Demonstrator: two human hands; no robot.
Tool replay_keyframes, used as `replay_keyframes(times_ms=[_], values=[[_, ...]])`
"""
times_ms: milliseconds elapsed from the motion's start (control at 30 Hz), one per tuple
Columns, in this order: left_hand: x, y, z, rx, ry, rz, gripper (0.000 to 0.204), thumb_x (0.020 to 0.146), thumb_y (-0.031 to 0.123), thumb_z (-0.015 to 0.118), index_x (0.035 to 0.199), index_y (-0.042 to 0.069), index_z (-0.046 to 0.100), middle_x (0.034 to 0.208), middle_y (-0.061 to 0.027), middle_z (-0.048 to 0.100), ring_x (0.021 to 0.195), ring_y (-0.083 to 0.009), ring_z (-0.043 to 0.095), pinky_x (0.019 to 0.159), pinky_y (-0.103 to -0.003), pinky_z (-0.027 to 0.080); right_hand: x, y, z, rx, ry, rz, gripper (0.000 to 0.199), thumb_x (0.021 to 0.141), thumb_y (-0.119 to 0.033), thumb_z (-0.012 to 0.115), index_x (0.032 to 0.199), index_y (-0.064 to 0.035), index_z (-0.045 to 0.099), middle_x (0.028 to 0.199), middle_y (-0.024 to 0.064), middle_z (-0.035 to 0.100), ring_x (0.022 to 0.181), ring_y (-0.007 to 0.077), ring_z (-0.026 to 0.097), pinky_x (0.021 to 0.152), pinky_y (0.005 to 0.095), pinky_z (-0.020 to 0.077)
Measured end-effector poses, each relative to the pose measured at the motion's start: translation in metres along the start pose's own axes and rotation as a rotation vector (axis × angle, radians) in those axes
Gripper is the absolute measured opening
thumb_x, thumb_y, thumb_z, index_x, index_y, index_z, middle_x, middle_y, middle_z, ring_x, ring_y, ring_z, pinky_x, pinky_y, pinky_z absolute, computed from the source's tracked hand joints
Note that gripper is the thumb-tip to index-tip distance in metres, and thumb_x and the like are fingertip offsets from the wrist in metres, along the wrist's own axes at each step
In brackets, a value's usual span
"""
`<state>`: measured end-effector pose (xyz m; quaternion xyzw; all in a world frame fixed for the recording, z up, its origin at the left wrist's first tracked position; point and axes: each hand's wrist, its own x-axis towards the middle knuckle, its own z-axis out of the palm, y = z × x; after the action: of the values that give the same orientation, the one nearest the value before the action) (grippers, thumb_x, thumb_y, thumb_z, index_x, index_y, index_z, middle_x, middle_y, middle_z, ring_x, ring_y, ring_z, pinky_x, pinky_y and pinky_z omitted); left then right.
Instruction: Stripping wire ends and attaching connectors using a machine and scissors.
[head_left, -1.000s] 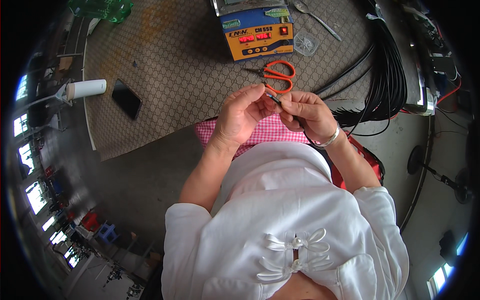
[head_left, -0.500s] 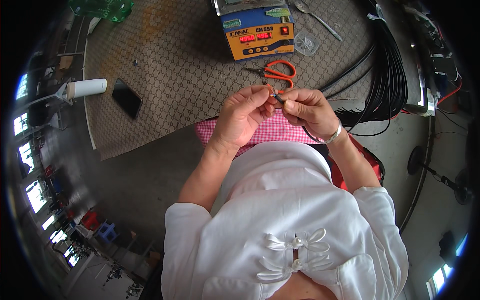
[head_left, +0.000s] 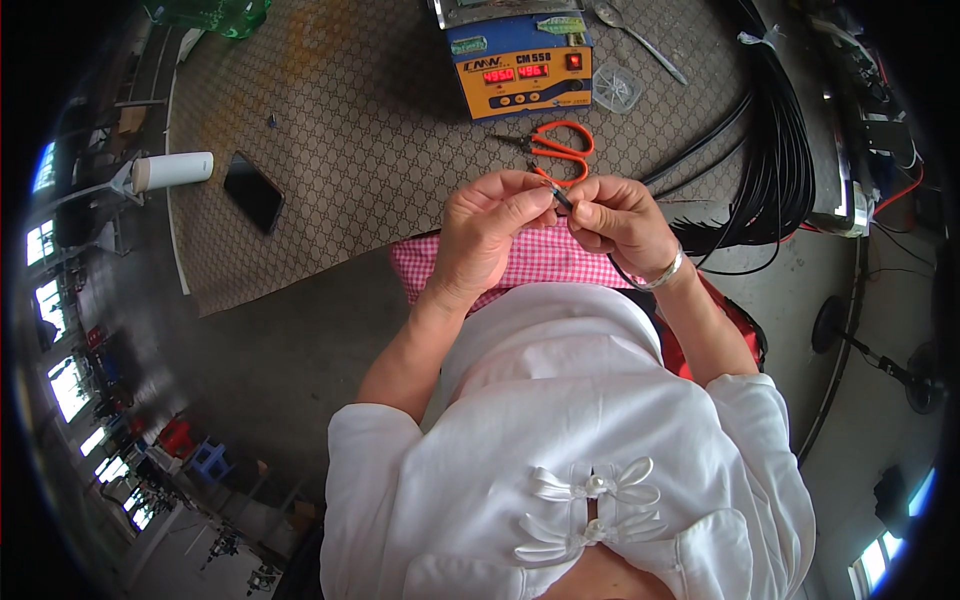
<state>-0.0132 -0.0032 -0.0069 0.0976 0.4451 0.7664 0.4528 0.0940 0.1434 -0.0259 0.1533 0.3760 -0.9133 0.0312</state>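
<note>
Between my two hands, just off the table's front edge, is the end of a black cable (head_left: 561, 197). My right hand (head_left: 622, 225) pinches it between thumb and fingers, and its length runs down under that hand past the wrist. My left hand (head_left: 490, 222) is closed in a pinch at the cable's tip; the thumb and index finger largely hide the thin wires there. Just beyond my fingertips lie scissors with orange handles (head_left: 585, 152), their dark blades pointing left.
A blue and yellow soldering station (head_left: 522, 85) with red displays stands at the back. Beside it are a clear plastic dish (head_left: 618, 88) and a spoon (head_left: 650, 52). A black cable bundle (head_left: 778, 150) hangs over the right edge. A phone (head_left: 254, 194) and white cylinder (head_left: 180, 171) lie left.
My left thumb and fingers have shifted slightly towards the cable tip and now cover more of its wires. The right hand keeps its pinch almost in place.
</note>
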Motion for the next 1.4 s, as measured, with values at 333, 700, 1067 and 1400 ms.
replay_keyframes(times_ms=[333, 700, 1067, 1400], values=[[0.000, -0.001, 0.003, -0.050, 0.051, 0.015, 0.009, 0.079, 0.004, 0.058, 0.086, 0.000, 0.062, 0.077, -0.0068, 0.062, 0.066, -0.0106, 0.057, 0.064, -0.023, 0.047, 0.001, -0.001, -0.001, -0.012, -0.019, 0.002, 0.014, 0.084, -0.014, 0.059, 0.089, -0.0015, 0.058, 0.064, -0.0023, 0.047, 0.052, 0.0053, 0.036, 0.043, 0.0187, 0.0256], [0.004, -0.018, 0.004, -0.327, 0.090, -0.086, 0.015, 0.085, 0.012, 0.051, 0.093, 0.002, 0.058, 0.076, -0.0044, 0.059, 0.069, -0.0115, 0.054, 0.066, -0.026, 0.045, 0.002, -0.003, 0.004, 0.065, 0.015, 0.017, 0.008, 0.083, -0.009, 0.059, 0.084, -0.0016, 0.058, 0.067, 0.0010, 0.053, 0.053, 0.0054, 0.043, 0.043, 0.0179, 0.0297], [0.004, -0.005, 0.011, 0.068, 0.217, -0.013, 0.014, 0.083, 0.018, 0.059, 0.085, 0.004, 0.056, 0.072, -0.0031, 0.058, 0.062, -0.0083, 0.053, 0.060, -0.022, 0.044, 0.004, 0.001, 0.013, -0.217, 0.171, -0.058, 0.008, 0.079, -0.006, 0.063, 0.079, -0.0006, 0.057, 0.062, -0.0015, 0.052, 0.048, 0.0029, 0.042, 0.040, 0.0168, 0.0305], [0.006, -0.003, 0.012, -0.007, 0.228, -0.039, 0.012, 0.083, 0.015, 0.058, 0.086, 0.003, 0.056, 0.074, -0.0041, 0.059, 0.064, -0.0091, 0.055, 0.062, -0.022, 0.045, 0.004, 0.001, 0.011, -0.234, 0.199, -0.097, 0.008, 0.079, -0.005, 0.063, 0.081, 0.0002, 0.057, 0.065, -0.0010, 0.054, 0.050, 0.0019, 0.043, 0.041, 0.0157, 0.0309]])
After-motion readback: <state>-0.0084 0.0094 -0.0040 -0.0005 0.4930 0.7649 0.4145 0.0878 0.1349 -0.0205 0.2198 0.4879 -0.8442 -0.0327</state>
